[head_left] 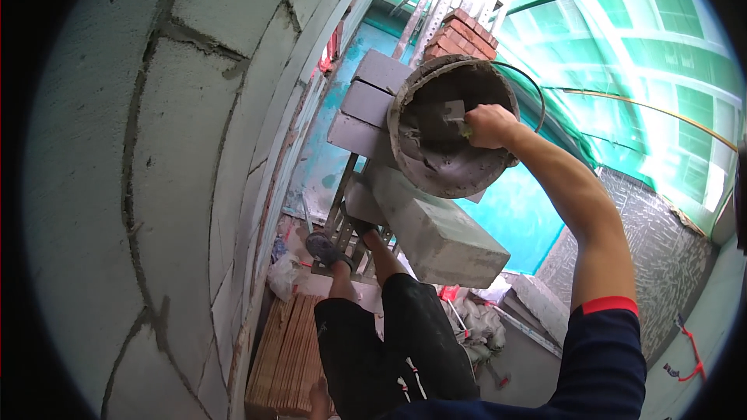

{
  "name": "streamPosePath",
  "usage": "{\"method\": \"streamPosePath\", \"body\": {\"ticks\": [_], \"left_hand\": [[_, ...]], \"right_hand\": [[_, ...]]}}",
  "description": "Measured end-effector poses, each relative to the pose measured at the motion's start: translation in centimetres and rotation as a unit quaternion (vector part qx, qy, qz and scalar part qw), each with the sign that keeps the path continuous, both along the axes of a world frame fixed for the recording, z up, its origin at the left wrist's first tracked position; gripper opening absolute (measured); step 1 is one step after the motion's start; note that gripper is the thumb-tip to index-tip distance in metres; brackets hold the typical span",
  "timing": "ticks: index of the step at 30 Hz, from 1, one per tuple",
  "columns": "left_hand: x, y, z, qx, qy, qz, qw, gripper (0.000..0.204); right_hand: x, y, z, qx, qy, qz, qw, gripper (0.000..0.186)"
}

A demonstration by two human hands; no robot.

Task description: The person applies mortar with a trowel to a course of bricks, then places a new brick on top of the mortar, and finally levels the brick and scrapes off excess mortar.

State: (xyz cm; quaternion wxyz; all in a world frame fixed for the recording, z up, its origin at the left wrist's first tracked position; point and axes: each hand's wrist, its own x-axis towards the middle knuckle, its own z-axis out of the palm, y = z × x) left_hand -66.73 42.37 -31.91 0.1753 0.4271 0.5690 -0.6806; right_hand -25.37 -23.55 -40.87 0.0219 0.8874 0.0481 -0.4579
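My right hand (492,126) is closed round the handle of a trowel (454,112) and reaches inside a mortar-crusted bucket (395,126). Grey mortar (436,152) coats the bucket's inner wall, and some of it clings around the trowel's blade. The bucket's mouth faces me, and it rests by several grey blocks (369,103). Nearer to me lies a large pale block (447,237), below the bucket. Only part of my left hand (319,398) shows at the lower edge, hanging low beside my shorts; its fingers cannot be made out.
A block wall (183,124) with mortar joints rises close on my left. Red bricks (464,35) are stacked behind the bucket. My feet stand on a metal platform (336,222). Below lie stacked brown slabs (284,354), filled sacks (478,323) and a hammer (498,376). Green netting (622,47) hangs to the right.
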Motion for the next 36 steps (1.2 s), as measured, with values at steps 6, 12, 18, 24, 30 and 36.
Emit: {"method": "streamPosePath", "body": {"ticks": [6,12,18,24,30,36], "left_hand": [[-8.7,4.1,-3.5,0.067,-0.209,0.135,0.966,0.042],[-6.5,4.4,-3.9,0.082,-0.258,0.268,0.925,0.050],[5.6,1.0,-3.7,0.040,-0.294,-0.063,0.953,0.051],[15.1,-4.8,-8.5,-0.179,-0.539,-0.160,0.807,0.035],[26.5,-21.3,-4.6,-0.367,-0.634,-0.269,0.626,0.059],[32.3,-31.9,-2.1,-0.543,-0.644,-0.400,0.361,0.096]], "right_hand": [[-0.1,0.6,3.2,0.014,-0.005,0.041,0.999,0.026],[-0.1,0.1,6.7,0.023,-0.010,0.068,0.997,0.029],[-5.4,-0.9,11.2,0.025,-0.062,-0.097,0.993,0.027],[-19.6,1.3,18.0,0.220,-0.152,-0.433,0.861,0.023],[-33.3,14.5,26.2,0.272,-0.233,-0.627,0.692,0.015],[-38.8,27.6,17.7,0.257,-0.264,-0.691,0.622,0.022]]}}
